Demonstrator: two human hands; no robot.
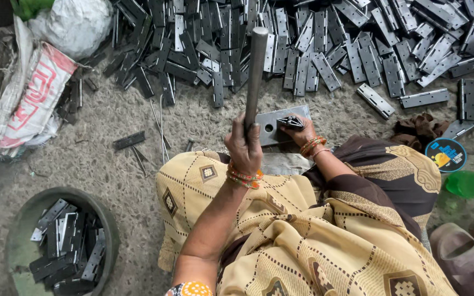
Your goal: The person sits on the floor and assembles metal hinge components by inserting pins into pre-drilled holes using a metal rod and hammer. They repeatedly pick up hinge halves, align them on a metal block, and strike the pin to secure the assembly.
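Left hand [243, 147] in a tight grip around a long grey metal rod [255, 77], raised upright. Right hand [297, 130] pinches a small dark metal hinge [290, 121] on the flat grey steel plate [270, 129].

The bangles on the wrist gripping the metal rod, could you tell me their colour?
Orange and red bangles, clearest in the head view.

Metal rod [255, 77] above steel plate [272, 125]

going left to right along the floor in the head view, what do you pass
printed sack → green bowl of hinges → left hand gripping a metal rod → right hand on a hinge over a steel plate → brown rag → round blue lid
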